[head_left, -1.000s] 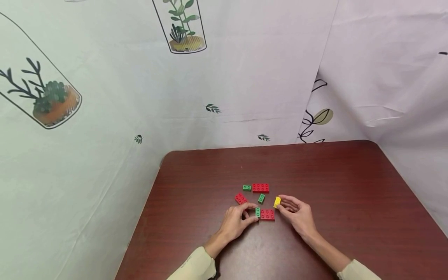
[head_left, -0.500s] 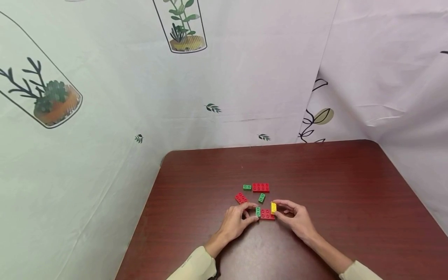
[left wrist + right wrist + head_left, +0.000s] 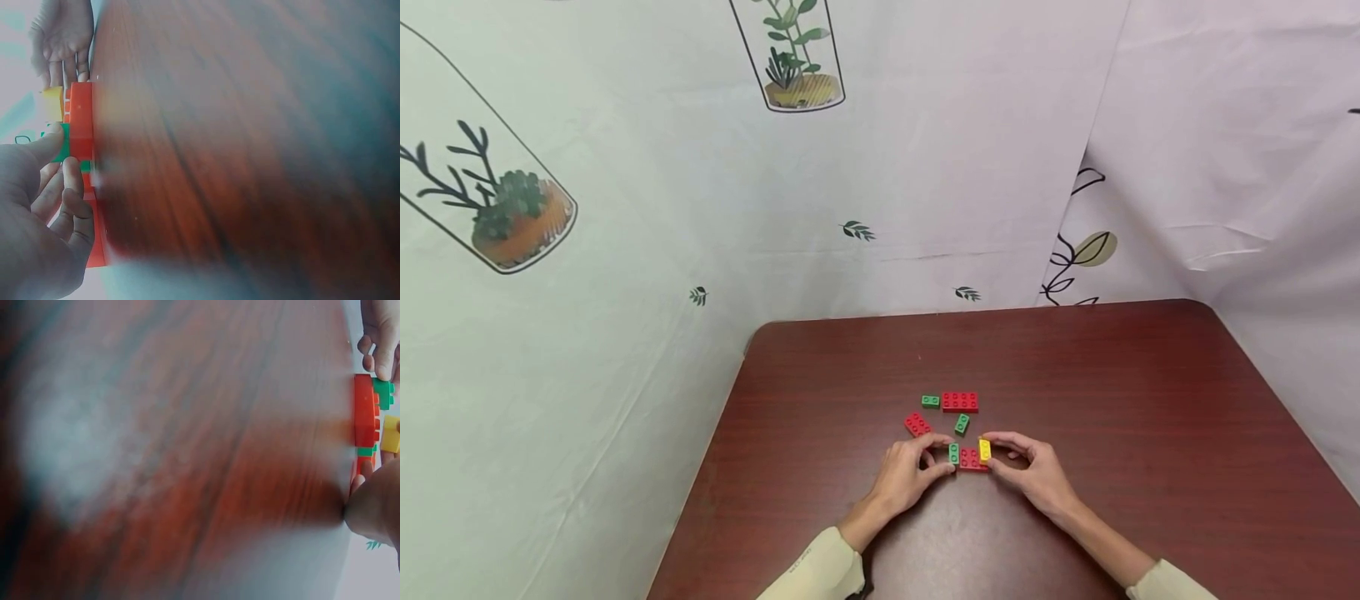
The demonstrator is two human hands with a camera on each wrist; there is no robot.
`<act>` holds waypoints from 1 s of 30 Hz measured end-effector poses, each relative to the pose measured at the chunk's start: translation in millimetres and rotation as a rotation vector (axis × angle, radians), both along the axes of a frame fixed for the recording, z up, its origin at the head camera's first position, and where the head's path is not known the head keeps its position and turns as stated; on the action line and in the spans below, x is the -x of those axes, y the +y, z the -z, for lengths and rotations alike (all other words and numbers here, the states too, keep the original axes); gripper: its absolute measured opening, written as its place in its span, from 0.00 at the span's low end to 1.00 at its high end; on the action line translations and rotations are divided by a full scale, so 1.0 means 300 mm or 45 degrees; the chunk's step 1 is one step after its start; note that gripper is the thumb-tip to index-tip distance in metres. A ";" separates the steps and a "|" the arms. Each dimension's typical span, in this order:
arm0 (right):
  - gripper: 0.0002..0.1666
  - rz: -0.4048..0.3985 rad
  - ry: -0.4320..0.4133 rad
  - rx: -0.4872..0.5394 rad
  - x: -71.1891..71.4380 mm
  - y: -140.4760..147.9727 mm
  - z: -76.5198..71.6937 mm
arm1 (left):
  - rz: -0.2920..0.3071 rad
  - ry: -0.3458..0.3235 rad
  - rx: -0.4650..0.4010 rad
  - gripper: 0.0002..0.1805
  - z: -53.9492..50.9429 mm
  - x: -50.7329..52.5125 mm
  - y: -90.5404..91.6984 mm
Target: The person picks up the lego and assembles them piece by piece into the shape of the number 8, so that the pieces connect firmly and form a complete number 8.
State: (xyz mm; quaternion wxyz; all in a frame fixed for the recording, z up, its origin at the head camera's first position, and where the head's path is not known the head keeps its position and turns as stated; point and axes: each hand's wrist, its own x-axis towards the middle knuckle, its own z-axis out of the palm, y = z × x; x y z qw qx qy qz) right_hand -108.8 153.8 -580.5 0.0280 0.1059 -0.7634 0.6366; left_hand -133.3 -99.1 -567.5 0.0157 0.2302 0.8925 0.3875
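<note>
With my left hand [image 3: 904, 477] I pinch the green block [image 3: 953, 454] between thumb and finger, at the left end of the red block [image 3: 969, 459] it sits on. The red block lies flat on the counter [image 3: 1112, 375], studs up; I judge that this grip steadies the pair, so the red block is less likely to slide or tip.

My right hand [image 3: 1036, 473] pinches the yellow block [image 3: 985, 451] over the right end of that same red block — thumb on the near side, a finger on the far side. Holding it by its ends leaves the underside free to face the studs. Both wrist views show a slight gap there, so I take it as lined up but not yet pressed on.

Beyond my hands lie the spares: a loose green block [image 3: 962, 425] turned at an angle, a slanted red block [image 3: 917, 424] near my left fingertips, and at the back a small green piece [image 3: 931, 402] just beside a long red piece [image 3: 960, 402] — probably left there within reach but out of my way.
</note>
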 end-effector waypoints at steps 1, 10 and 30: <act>0.20 -0.003 0.003 -0.001 0.000 0.000 0.000 | -0.001 -0.001 0.000 0.17 0.000 0.000 0.000; 0.21 -0.021 0.016 -0.010 0.000 0.001 0.003 | 0.007 0.012 -0.010 0.18 -0.001 -0.001 0.001; 0.20 -0.032 -0.016 -0.012 -0.002 0.004 0.007 | 0.025 0.060 -0.020 0.17 0.003 -0.001 -0.002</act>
